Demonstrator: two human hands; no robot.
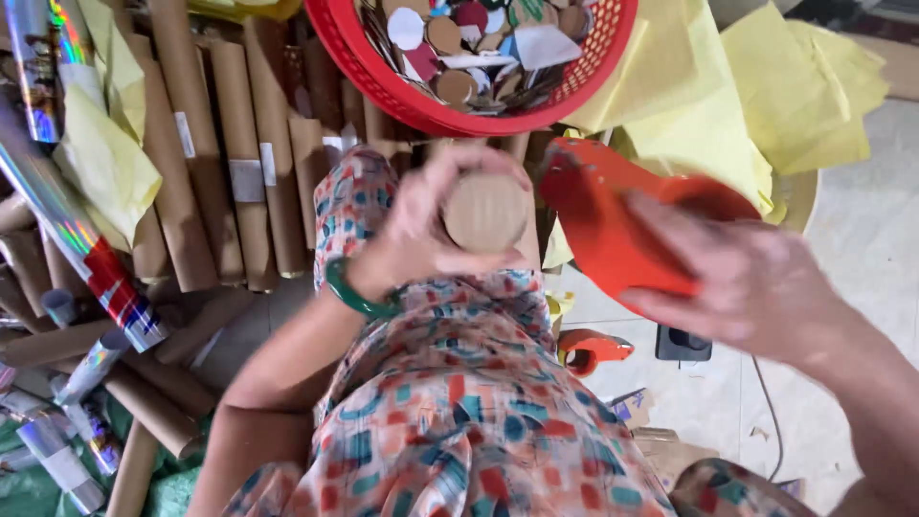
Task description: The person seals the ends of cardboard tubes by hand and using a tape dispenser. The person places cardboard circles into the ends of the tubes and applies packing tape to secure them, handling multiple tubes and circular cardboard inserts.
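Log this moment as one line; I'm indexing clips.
left hand: grips cardboard tube | right hand: holds orange tape dispenser beside tube | red basket: behind

Floor: pale tiles at the right, daylit, with a dark cable lying across them.
Left side: brown cardboard tubes heaped together.
Far right: crumpled yellow paper.

Matt brown cardboard tube, glossy orange plastic tape dispenser
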